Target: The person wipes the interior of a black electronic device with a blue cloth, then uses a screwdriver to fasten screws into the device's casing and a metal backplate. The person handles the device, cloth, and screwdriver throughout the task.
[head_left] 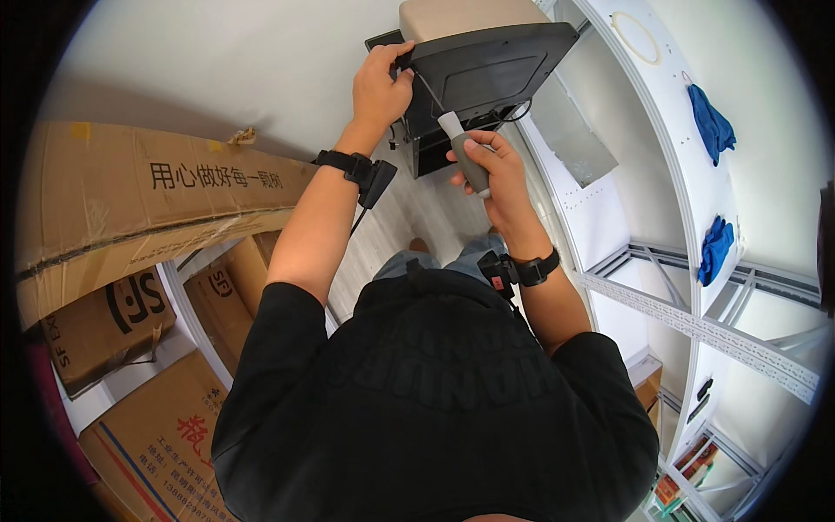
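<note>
Screwdriver (462,150); two-tone grey, slim-shafted

Open air separates the person's left hand (381,89) and right hand (503,178), with pale floor (398,209) showing between the wrists, but a screwdriver (458,137) slants across the upper part of that gap, its shaft running toward the left fingers. A black panel (496,74) blocks the way ahead, a dark cable (527,111) looping at its lower right. A long cardboard box (104,200) crowds the left forearm; white shelving (600,222) walls the right side.
</note>
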{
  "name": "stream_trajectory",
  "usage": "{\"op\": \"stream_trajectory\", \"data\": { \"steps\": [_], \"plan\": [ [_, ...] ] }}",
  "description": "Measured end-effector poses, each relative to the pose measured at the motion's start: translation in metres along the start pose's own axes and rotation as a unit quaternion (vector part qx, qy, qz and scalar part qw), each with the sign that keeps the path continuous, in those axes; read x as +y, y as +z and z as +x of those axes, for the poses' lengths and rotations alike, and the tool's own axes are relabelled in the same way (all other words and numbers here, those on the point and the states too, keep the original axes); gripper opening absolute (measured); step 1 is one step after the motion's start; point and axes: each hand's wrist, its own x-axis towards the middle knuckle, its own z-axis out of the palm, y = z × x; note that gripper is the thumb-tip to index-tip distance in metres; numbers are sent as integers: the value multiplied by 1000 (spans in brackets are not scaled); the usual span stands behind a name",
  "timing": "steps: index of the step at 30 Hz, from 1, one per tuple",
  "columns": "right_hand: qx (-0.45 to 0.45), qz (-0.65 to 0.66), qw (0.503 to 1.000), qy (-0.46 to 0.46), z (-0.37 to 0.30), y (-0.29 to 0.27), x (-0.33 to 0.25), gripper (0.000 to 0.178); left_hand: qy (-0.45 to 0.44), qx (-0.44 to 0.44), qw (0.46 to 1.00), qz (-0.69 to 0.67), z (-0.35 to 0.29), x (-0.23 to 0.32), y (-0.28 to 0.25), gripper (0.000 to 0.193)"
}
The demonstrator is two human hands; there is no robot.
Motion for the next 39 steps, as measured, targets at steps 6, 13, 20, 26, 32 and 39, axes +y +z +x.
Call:
{"op": "stream_trajectory", "data": {
  "steps": [6, 13, 20, 26, 32, 39],
  "plan": [
    [9, -49, 999, -2, -18, -8, -5, 24, -13, 5, 1000, 4, 4, 0, 1, 35],
    [20, -38, 999, -3, -28, -34, 4, 23, -11, 14, 1000, -18, 5, -7, 6, 32],
    [29, -32, 999, -13, -34, -51, 1, 25, 15, 17, 997, 68, 11, -11, 11, 34],
    [51, -17, 999, -7, -35, -73, -11, 27, -1, 1, 996, 84, 2, 7, 8, 41],
    [52, 34, 998, -23, -30, -127, -24, 29, 88, 87, 980, 153, 0, 61, 44, 44],
    [92, 93, 989, -67, -40, -233, -64, 32, -48, -108, 975, -189, -5, 128, 199, 11]
  ]
}}
